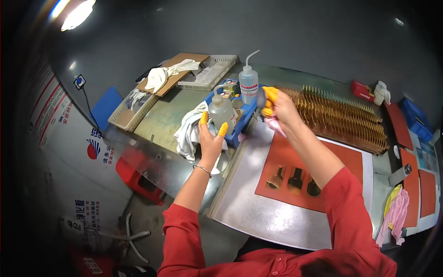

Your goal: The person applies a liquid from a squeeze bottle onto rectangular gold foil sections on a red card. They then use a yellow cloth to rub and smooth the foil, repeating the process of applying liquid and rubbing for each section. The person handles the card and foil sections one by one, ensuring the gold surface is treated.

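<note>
Red sleeves (182,235), left hand (211,140) half-open astride cloudy, translucent spouted bottle (220,109), grip unclear, right hand (283,109) tight on dark object (261,98).

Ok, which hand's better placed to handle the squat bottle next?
Probably left: the left hand is at the squat bottle, while the right hand holds a dark rounded object.

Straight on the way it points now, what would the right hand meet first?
Probably the tall wash bottle, up and to the left of the right hand; depth is unclear, so it might pass above.
</note>
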Motion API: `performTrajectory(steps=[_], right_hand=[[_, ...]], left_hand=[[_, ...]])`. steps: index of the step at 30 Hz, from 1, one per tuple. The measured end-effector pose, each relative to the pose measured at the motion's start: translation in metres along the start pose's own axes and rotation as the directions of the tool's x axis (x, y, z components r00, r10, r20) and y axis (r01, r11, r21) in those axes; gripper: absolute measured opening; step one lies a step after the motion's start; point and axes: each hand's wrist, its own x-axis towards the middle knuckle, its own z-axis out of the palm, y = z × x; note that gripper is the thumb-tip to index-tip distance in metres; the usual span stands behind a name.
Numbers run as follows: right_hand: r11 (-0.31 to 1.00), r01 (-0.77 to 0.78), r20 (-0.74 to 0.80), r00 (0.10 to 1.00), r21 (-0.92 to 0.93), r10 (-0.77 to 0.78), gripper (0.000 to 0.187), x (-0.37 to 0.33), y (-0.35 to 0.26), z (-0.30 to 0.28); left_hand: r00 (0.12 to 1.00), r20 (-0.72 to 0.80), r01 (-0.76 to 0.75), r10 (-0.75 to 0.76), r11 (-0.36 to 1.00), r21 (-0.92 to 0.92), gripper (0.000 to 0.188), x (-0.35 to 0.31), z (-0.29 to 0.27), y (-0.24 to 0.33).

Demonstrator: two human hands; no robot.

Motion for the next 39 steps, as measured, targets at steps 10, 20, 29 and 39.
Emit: performTrajectory(steps=[10,20,29,39], right_hand=[[0.994,-0.064,0.003,0.998,0.091,0.064,0.02,0.061,0.04,-0.001],[0.995,-0.077,-0.063,0.995,0.067,0.081,0.02,0.062,0.039,0.02],[0.988,-0.083,0.049,0.996,0.134,0.077,0.022,0.061,0.035,0.018],[0.984,-0.122,-0.092,0.987,0.132,0.135,0.022,0.054,0.03,0.033]], left_hand=[[0.977,0.052,0.209,-0.208,0.978,-0.019,0.066,0.024,0.019,-0.003],[0.973,0.034,0.231,-0.229,0.971,-0.066,0.062,0.025,0.018,-0.006],[0.973,0.036,0.231,-0.229,0.969,-0.091,0.057,0.026,0.021,-0.007],[0.981,0.033,0.192,-0.189,0.968,-0.162,0.057,0.026,0.02,-0.017]])
